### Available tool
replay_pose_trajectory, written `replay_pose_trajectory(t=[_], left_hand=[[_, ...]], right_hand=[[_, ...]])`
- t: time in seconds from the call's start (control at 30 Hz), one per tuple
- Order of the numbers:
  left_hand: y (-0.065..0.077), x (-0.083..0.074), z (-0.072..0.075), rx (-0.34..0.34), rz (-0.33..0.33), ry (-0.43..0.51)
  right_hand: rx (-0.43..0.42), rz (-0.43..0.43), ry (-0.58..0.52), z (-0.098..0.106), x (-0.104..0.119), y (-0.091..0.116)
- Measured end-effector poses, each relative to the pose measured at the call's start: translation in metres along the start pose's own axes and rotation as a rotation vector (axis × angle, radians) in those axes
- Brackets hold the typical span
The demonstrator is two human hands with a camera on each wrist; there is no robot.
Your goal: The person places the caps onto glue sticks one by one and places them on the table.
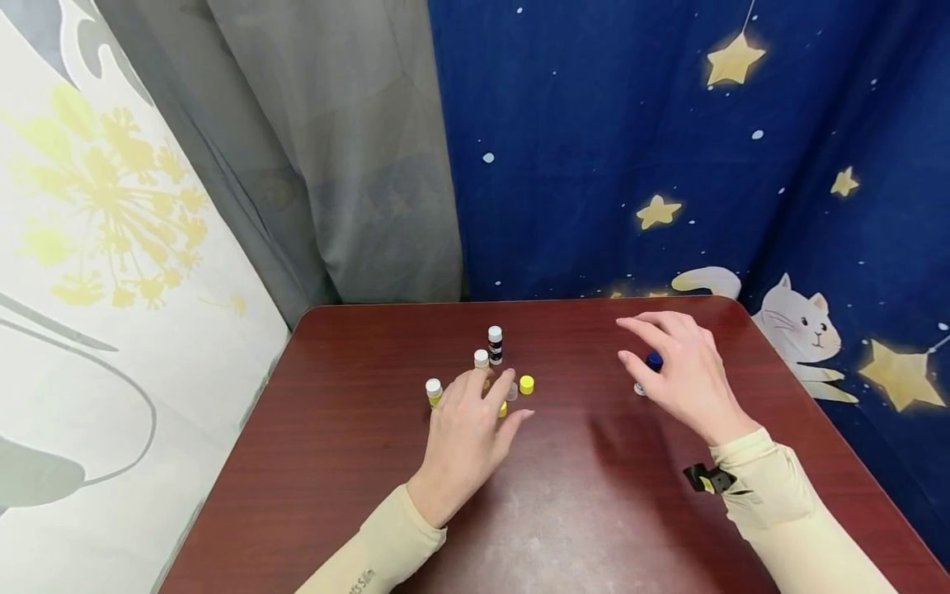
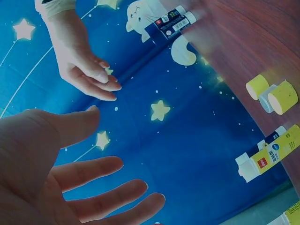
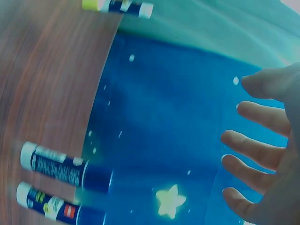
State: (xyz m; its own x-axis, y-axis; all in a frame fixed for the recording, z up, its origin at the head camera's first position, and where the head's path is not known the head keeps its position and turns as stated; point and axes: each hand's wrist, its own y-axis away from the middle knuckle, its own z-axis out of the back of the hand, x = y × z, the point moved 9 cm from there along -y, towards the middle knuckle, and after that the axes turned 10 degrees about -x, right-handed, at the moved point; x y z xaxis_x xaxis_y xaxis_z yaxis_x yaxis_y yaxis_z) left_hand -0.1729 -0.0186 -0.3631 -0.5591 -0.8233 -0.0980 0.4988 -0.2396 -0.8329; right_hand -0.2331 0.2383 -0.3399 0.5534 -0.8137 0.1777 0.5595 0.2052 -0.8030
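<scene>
My left hand [image 1: 463,421] hovers with spread fingers and holds nothing, near a yellow glue stick [image 1: 434,394], another glue stick [image 1: 482,359] and a dark-labelled glue stick [image 1: 496,346], all white at the top. Loose yellow caps [image 1: 526,384] and a translucent cap [image 1: 513,393] lie beside its fingers. In the left wrist view the yellow glue stick [image 2: 269,154] stands in front of the dark one. My right hand [image 1: 686,375], fingers apart and holding nothing, partly hides two dark blue glue sticks [image 1: 654,360]. The right wrist view shows these two blue-capped glue sticks [image 3: 56,164] side by side.
The brown table [image 1: 356,462] has a rounded back edge. Behind it hang a grey curtain [image 1: 371,165] and a blue star-patterned curtain [image 1: 579,148]. A white patterned fabric [image 1: 96,396] borders the left side.
</scene>
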Motion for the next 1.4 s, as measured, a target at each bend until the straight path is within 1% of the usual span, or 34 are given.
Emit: replay_pose_trajectory(t=[0.13, 0.3, 0.47, 0.83, 0.93, 1.03, 1.23, 1.4], left_hand=[[-0.001, 0.004, 0.003, -0.022, 0.004, -0.006], [-0.001, 0.009, 0.005, -0.012, 0.012, -0.022], [0.001, 0.014, 0.006, -0.001, 0.021, -0.034], [0.004, 0.028, 0.006, 0.044, 0.05, -0.09], [0.006, 0.031, 0.007, 0.044, 0.055, -0.094], [0.008, 0.033, 0.008, 0.04, 0.057, -0.099], [0.015, 0.042, 0.014, 0.023, 0.09, -0.102], [0.019, 0.049, 0.017, 0.032, 0.111, -0.112]], right_hand=[[-0.016, 0.035, -0.053, -0.004, 0.022, -0.001], [0.009, 0.061, -0.077, -0.014, 0.041, 0.0], [0.058, 0.075, -0.104, -0.027, 0.054, 0.008], [0.1, 0.104, -0.148, -0.051, 0.078, 0.015], [0.123, 0.108, -0.152, -0.063, 0.079, 0.015], [0.155, 0.104, -0.14, -0.079, 0.076, 0.015], [0.244, 0.074, -0.111, -0.112, 0.06, 0.017], [0.29, 0.04, -0.097, -0.131, 0.045, 0.021]])
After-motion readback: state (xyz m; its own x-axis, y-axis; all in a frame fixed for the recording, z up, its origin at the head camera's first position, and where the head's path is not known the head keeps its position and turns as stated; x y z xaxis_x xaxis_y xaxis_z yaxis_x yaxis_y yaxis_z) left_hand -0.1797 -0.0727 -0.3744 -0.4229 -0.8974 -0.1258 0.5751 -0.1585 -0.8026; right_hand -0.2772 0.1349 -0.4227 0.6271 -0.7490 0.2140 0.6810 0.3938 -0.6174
